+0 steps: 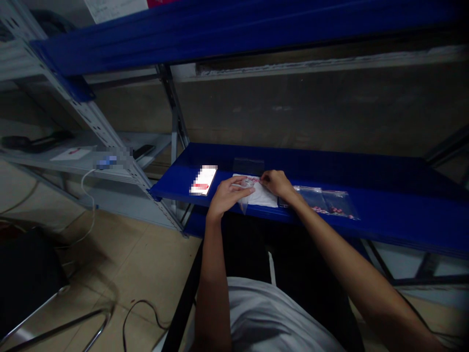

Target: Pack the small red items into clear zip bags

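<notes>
My left hand (230,194) is closed on a small clear plastic bag (245,201), which hangs below the fingers. Under both hands lies a white cloth or sheet (266,198) on the blue shelf (395,210). Small pink-red pieces (255,179) show at the top of the white sheet, between the hands. My right hand (277,183) has its fingertips pinched together at those pieces; what is in the pinch is too small to make out. Right of the sheet are clear zip bags (331,201) with pink-red pieces inside.
A lit phone (204,181) lies left of my hands. Behind the sheet is a flat clear bag (249,166). An upper blue beam (234,34) crosses overhead. At left stand a grey shelf (161,142) with a white cable (83,183) and a black chair (29,283).
</notes>
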`<control>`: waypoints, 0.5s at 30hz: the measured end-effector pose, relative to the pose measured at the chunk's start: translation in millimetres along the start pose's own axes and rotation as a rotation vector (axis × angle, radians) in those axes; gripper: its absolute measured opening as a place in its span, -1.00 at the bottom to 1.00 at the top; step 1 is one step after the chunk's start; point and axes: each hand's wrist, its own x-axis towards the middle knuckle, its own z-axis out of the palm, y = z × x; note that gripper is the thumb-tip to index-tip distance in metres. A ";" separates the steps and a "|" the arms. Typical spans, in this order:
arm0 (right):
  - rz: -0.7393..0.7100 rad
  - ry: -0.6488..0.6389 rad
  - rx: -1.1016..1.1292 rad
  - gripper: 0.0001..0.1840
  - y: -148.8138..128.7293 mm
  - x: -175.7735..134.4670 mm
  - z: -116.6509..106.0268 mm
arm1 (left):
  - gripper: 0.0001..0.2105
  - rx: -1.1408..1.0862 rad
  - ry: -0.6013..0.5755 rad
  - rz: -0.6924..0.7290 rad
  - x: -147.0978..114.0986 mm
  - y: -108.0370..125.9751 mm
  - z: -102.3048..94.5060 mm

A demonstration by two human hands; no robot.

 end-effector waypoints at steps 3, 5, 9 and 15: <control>-0.030 -0.013 -0.003 -0.81 -0.3 0.0 -2.3 | -0.52 -0.002 0.001 -0.001 -0.4 0.3 -0.2; -0.045 -0.003 0.016 -0.82 -0.1 -2.2 -6.9 | -0.53 -0.004 -0.003 -0.001 -0.5 0.2 -0.2; -0.084 0.038 0.188 -0.82 -4.4 -12.7 -25.4 | -0.52 -0.003 -0.006 -0.003 0.4 -1.3 0.1; -0.314 0.009 0.544 -0.77 -39.7 -37.1 -63.8 | -0.52 0.003 -0.048 0.024 1.4 -1.8 1.9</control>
